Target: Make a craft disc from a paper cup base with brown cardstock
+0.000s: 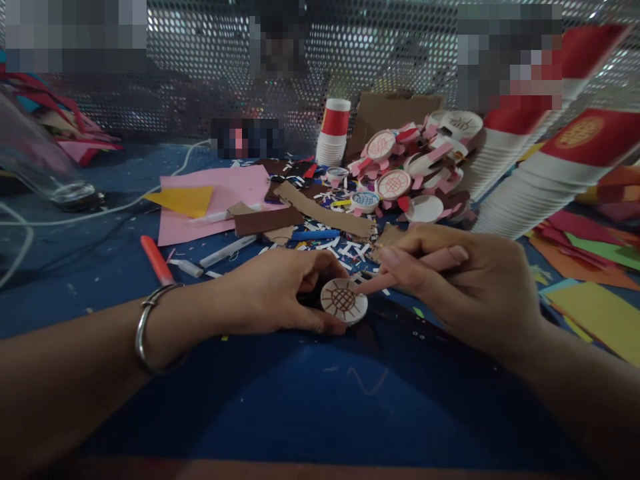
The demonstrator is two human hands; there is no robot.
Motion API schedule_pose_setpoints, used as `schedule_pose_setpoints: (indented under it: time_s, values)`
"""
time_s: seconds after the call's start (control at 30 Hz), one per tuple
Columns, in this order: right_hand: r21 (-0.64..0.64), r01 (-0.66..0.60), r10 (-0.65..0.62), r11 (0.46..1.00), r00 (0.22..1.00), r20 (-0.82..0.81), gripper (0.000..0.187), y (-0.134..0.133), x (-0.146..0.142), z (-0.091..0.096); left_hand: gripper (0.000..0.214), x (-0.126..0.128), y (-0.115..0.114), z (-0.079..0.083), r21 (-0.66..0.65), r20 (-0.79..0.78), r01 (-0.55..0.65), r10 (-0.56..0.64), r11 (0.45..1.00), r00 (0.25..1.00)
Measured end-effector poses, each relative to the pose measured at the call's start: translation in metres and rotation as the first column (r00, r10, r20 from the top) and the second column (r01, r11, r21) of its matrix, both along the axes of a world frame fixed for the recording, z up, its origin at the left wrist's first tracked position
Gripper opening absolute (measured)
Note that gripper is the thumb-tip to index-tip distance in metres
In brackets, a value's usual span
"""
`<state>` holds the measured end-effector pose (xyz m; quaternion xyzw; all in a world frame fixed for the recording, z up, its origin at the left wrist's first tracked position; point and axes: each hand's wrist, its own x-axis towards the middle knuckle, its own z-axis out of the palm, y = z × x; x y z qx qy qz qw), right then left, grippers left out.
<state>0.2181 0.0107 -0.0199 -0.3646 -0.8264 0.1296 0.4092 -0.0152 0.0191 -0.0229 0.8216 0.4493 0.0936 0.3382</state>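
Observation:
My left hand [285, 293], with a silver bangle on its wrist, grips a small round paper cup bottom [344, 301] between thumb and fingers. Its white face is tilted up and carries a brown grid with short lines running out to the rim. My right hand [455, 287] is closed round a pinkish-brown marker [415, 268]. The marker's tip meets the upper right edge of the disc, though the exact contact is too small to make out. Behind both hands lie paper scraps [345, 252] and a blue marker [315, 235].
Finished-looking cup-bottom pieces with paper tabs [394, 185] are heaped at the back. Stacked paper cups [555, 180] lean at right above coloured paper [600, 313]. Pink paper [175, 230], a red marker [156, 260] and a white cable [100, 217] lie at left.

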Motion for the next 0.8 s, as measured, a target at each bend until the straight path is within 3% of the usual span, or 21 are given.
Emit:
schedule_pose_setpoints:
  time_s: [0.3,0.53,0.8]
  values:
    - [0.015,0.083,-0.083,0.996,0.997,-0.012,0.028,-0.0003,0.0009,-0.0012,0.053,0.0015,-0.0031,0.0075,0.052,-0.026,-0.01,0.012,0.999,1.0]
    - [0.031,0.167,-0.166,0.985,0.985,-0.046,0.025,-0.0015,-0.0012,0.0022,0.055,-0.0047,-0.0031,0.0042,0.083,0.006,-0.014,0.014,0.996,1.0]
    - [-0.076,0.093,-0.096,0.993,0.995,-0.036,0.023,0.0051,0.0005,-0.0054,0.054,-0.0041,-0.0035,0.0086,0.128,-0.064,0.001,0.007,0.992,0.998]
